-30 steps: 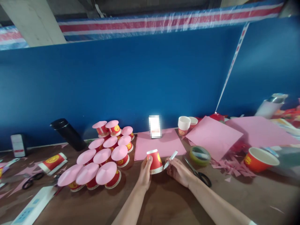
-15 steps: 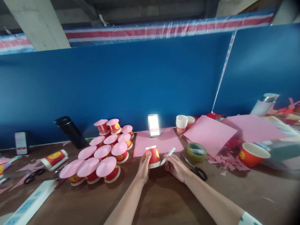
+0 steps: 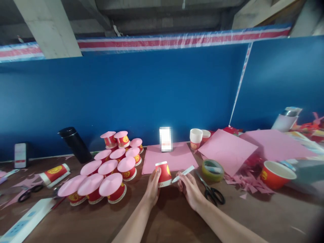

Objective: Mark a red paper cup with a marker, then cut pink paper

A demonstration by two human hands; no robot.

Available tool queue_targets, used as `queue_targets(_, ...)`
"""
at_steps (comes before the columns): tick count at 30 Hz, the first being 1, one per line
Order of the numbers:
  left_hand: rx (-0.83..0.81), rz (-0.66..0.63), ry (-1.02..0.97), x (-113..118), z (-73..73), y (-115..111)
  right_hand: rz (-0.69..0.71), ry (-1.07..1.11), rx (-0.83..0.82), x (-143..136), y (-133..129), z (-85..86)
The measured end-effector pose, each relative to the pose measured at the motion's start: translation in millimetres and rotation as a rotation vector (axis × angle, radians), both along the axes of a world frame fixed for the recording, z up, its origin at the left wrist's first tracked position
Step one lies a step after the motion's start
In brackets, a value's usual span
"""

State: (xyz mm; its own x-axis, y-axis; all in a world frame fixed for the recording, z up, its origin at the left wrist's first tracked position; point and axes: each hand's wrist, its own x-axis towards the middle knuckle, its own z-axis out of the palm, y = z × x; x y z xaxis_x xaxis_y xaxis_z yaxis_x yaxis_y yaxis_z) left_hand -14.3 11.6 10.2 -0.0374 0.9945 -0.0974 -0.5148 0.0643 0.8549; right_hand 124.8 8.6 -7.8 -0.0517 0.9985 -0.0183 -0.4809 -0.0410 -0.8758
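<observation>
My left hand is closed around the left side of a red paper cup with a yellow emblem, held upside down above the table. A slim white pen is pinched in my right hand. Its pointed tip is at the lower right edge of the cup; whether it touches cannot be made out. Behind the cup lies a stack of pink paper. Scissors with black handles and a roll of tape lie right of my right hand.
Several upturned red cups with pink paper discs stand at left. Beyond them are a black bottle, a lying cup and a power strip. A lit phone, pink sheets, scraps and an orange bowl also surround the workspace.
The pen has tilted flatter, its tip now lower beside the cup's bottom edge. My left hand keeps its hold on the cup. The whole view has shifted slightly.
</observation>
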Motion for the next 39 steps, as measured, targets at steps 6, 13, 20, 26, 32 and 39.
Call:
queue_targets(6,0.029,-0.022,-0.019,-1,-7.2,4,-0.161,-0.231,0.247,3,-10,4.9)
queue_targets(13,0.084,-0.027,-0.003,2,-7.1,5,-0.258,-0.585,0.473,7,-28,9.2)
queue_targets(20,0.108,-0.031,0.047,0,-11.3,8,-0.229,-0.836,0.709,4,-34,19.5)
queue_targets(26,0.133,-0.056,0.088,-1,-12.4,7,-0.227,-0.881,0.757,3,-33,18.8)
queue_targets(32,0.153,-0.056,0.120,-1,-14.3,8,-0.233,-0.916,0.785,3,-33,16.6)
queue_targets(39,0.160,-0.044,0.207,-2,-18.8,9,-0.268,-0.917,0.714,5,-32,13.5)
